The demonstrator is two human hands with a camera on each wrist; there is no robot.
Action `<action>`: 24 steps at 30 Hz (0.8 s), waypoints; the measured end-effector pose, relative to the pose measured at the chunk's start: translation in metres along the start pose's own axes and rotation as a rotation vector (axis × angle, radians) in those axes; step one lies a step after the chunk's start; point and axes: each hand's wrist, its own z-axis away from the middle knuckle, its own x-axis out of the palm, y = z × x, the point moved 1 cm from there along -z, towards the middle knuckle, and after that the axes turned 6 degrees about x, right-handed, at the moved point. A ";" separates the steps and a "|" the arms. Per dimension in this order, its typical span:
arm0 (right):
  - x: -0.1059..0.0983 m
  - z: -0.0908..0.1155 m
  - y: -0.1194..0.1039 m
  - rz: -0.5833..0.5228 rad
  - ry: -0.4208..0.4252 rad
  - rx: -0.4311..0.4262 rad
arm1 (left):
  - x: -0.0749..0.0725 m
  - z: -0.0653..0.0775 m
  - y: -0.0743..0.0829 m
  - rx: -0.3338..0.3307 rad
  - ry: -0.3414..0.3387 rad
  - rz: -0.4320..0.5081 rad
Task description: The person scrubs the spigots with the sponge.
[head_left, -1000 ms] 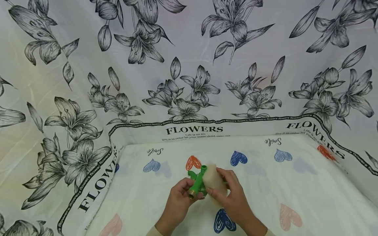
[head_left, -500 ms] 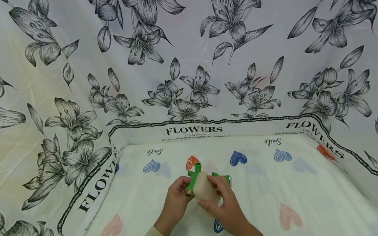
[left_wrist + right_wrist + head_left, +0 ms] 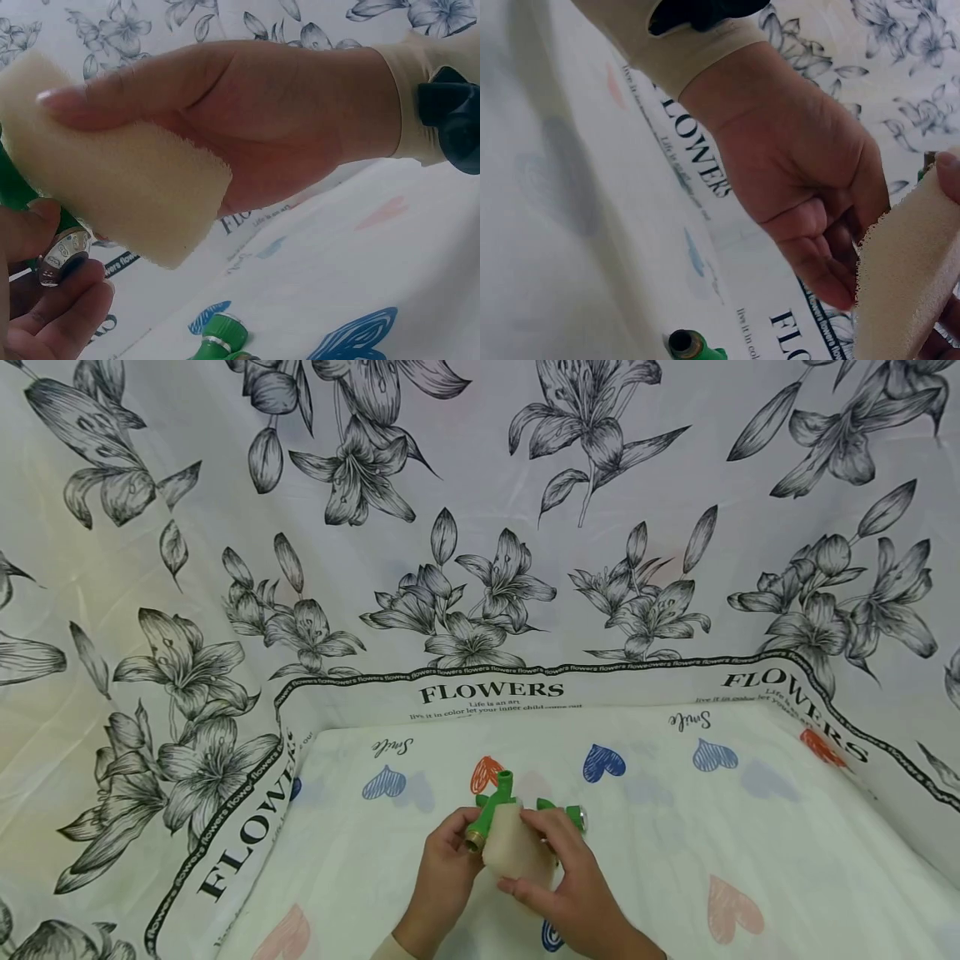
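Your green pipe fitting [image 3: 491, 810] sits raised just above the near middle of the worktop [image 3: 750, 827], its brass end [image 3: 474, 841] pointing near and left. Your left hand [image 3: 442, 881] grips it, fingers [image 3: 64, 307] curled round that brass end. Your right hand [image 3: 570, 885] pinches a cream sponge [image 3: 513, 852] and presses it against the fitting's right side. Another green fitting [image 3: 568, 812] lies on the heart-printed cloth just right of the sponge.
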 end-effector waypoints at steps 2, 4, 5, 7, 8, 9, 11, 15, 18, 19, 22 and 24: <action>-0.001 0.000 0.002 0.007 0.012 0.003 | 0.000 0.000 0.000 0.005 -0.002 0.011; -0.001 -0.001 0.003 0.009 0.024 0.015 | 0.000 0.001 0.000 0.005 -0.013 0.045; -0.001 -0.001 0.003 0.006 0.029 0.025 | 0.001 0.001 0.000 0.006 -0.021 0.066; -0.002 -0.002 0.004 -0.001 0.039 0.051 | 0.001 0.002 0.000 0.015 -0.045 0.096; -0.002 -0.002 0.005 -0.004 0.042 0.068 | 0.001 0.003 0.000 0.016 -0.056 0.114; -0.002 -0.002 0.005 -0.006 0.046 0.087 | 0.001 0.004 0.000 0.018 -0.064 0.115; -0.002 -0.004 0.007 -0.012 0.057 0.124 | 0.001 0.004 0.002 0.027 -0.080 0.117; -0.005 -0.008 0.013 -0.030 0.081 0.184 | -0.001 0.006 0.007 0.038 -0.120 0.089; -0.007 -0.012 0.020 -0.063 0.089 0.202 | -0.002 0.008 0.009 0.047 -0.162 0.080; -0.008 -0.013 0.022 -0.074 0.089 0.209 | -0.002 0.008 0.010 0.046 -0.173 0.082; -0.009 -0.014 0.028 -0.104 0.086 0.240 | -0.002 0.009 0.011 0.032 -0.192 0.092; -0.009 -0.014 0.029 -0.126 0.080 0.259 | -0.002 0.010 0.012 0.025 -0.194 0.100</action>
